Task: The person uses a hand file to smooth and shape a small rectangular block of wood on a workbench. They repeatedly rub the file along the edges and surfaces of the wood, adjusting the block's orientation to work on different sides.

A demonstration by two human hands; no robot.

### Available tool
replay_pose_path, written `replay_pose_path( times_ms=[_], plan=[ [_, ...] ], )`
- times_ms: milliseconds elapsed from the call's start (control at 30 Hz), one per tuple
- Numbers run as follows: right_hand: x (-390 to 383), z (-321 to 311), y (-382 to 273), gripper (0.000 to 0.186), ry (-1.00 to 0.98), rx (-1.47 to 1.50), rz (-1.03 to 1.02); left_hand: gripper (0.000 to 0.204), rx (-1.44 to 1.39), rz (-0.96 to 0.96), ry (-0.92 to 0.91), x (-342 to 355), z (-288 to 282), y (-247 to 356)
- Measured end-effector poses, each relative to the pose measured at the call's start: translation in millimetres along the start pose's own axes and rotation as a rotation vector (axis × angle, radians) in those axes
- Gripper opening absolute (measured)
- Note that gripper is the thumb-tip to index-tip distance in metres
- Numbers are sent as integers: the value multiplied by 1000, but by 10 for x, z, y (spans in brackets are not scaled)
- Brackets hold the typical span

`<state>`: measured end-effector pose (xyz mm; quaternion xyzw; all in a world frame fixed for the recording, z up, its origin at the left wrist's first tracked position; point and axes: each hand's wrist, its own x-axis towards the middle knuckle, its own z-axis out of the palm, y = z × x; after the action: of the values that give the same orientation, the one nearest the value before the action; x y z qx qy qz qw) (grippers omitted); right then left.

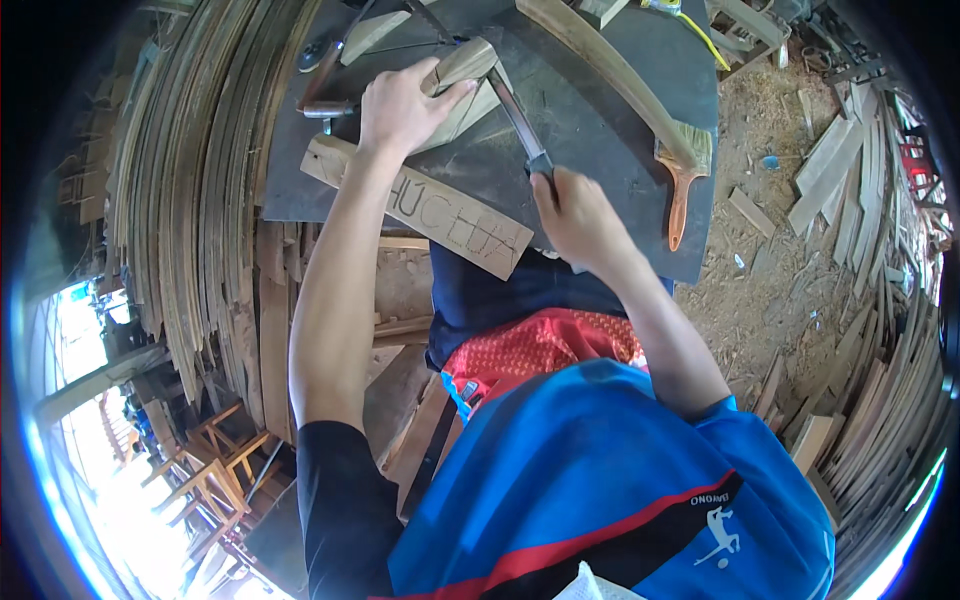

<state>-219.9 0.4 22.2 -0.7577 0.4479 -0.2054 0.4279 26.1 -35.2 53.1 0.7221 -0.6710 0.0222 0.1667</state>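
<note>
L hand point(405, 105) lies flat on a pale wood block point(470, 85), pressing it onto the dark worktop point(600, 130). R hand point(575, 215) grips the handle end of a long metal tool point(515, 115), prob. a file or rasp, its blade running up-left onto the block. A lettered plank point(420, 205) lies under the L forearm, near the bench's front edge. A curved wood piece point(610, 70) crosses the top right of the bench w/ a paintbrush point(683, 175) just beside it. Stacked wood strips point(200, 190) at left; offcuts point(830, 160) on the dirt floor at right.
</note>
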Motion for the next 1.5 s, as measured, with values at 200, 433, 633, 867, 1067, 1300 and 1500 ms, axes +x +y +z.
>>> replay_pose_path(
  times_ms=[200,433,633,867,1067,1300,1500],
  plan=[
    [491,181,59,36,182,50,-172,64,-41,55,-26,-56,31,91],
    [35,-41,157,38,60,-11,-30,74,6,-3,14,-118,13,197],
    [403,131,67,35,146,-36,-115,73,62,-42,3,-47,60,193],
    [-683,-379,70,28,-43,4,76,72,19,-91,-32,-54,78,149],
    [-951,-651,-93,29,-102,-63,69,57,-255,-186,146,-75,141,-269],
    [-492,-589,53,30,-5,-9,21,54,-383,-163,168,-219,61,-106],
    [-192,-323,-54,31,48,-88,-78,62,-240,-189,136,-235,22,-55]
  ],
)
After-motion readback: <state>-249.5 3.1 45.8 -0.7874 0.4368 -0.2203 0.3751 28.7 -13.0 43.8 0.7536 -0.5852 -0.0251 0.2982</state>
